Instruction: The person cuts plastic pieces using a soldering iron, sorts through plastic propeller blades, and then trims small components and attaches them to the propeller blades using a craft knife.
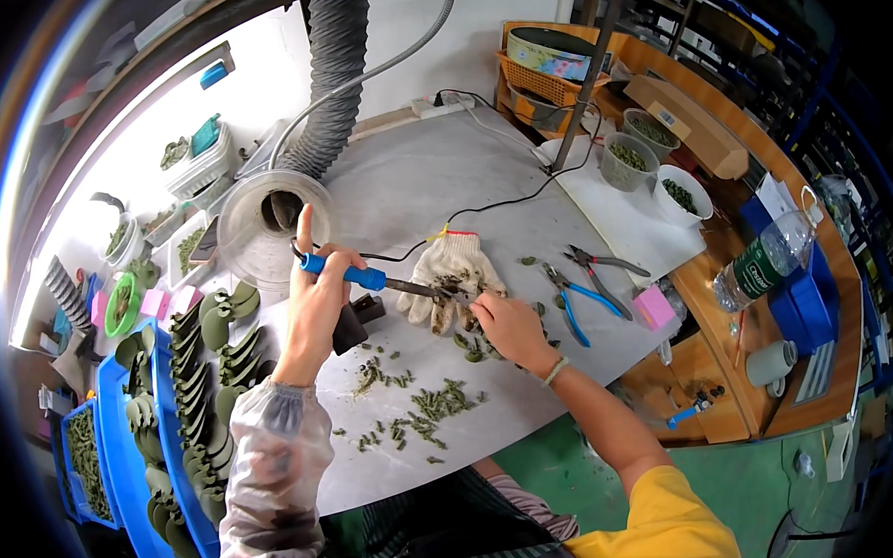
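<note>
My left hand (pixel 315 301), in a stained pale sleeve, is closed around a blue-handled soldering iron (pixel 366 277), its index finger pointing up. The iron's metal shaft reaches right, over a soiled white work glove (pixel 463 260) lying on the table. At the shaft's tip, my right hand (pixel 510 326) is pinched closed; whatever its fingers hold is too small and hidden to name. Beneath my left hand stands a dark block-like holder (pixel 358 323). Small green moulded pieces (pixel 441 401) lie scattered nearer to me, with rounder green pieces partly behind my right hand.
Blue-handled pliers (pixel 577 309) and dark cutters (pixel 608 263) lie right of the glove, beside a pink block (pixel 653 308). A clear fume hood (pixel 258 231) on a grey hose stands back left. Blue trays (pixel 139 477) of green parts line the left; a bottle (pixel 761 263) stands right.
</note>
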`<control>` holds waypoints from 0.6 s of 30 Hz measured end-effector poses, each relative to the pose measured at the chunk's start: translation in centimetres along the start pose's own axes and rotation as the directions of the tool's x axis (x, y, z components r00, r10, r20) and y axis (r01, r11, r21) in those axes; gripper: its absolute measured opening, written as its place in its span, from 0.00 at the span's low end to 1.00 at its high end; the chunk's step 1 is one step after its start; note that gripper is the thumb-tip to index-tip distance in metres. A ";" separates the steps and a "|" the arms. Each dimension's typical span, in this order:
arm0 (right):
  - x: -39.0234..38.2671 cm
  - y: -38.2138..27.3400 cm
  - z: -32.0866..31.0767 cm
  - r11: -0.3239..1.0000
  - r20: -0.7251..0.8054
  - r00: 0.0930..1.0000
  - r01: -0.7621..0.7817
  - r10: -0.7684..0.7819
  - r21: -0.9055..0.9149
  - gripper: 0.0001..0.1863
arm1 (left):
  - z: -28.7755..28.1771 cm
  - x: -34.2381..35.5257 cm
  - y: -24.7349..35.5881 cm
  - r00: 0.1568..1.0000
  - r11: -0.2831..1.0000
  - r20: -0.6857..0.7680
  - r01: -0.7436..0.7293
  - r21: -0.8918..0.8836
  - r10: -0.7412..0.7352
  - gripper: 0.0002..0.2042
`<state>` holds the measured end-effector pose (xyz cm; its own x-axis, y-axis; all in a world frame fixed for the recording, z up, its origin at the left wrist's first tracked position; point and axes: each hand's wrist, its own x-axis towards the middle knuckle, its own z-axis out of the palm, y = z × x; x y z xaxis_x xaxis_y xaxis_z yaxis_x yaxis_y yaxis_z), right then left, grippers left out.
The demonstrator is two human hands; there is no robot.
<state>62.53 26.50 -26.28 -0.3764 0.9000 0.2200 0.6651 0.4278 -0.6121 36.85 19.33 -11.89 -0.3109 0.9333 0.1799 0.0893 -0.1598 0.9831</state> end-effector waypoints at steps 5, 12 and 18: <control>0.8 0.2 -1.1 0.971 0.043 0.998 -0.036 0.048 -0.238 0.14 | 0.2 0.5 0.2 0.996 0.995 -0.048 0.073 -0.064 -0.076 0.38; 1.3 0.9 -1.3 0.977 0.055 0.998 -0.017 0.029 -0.213 0.15 | 0.2 0.8 0.0 0.996 0.990 -0.058 0.061 -0.131 -0.069 0.40; 1.1 1.9 -1.5 0.972 0.059 0.998 0.021 -0.007 -0.233 0.15 | 0.2 1.0 -0.1 0.992 0.985 -0.075 0.093 -0.146 -0.105 0.42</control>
<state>64.35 28.47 -26.08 -0.4190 0.8902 0.1790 0.7892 0.4545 -0.4131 36.68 20.39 -11.82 -0.3885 0.9182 0.0779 -0.0795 -0.1176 0.9899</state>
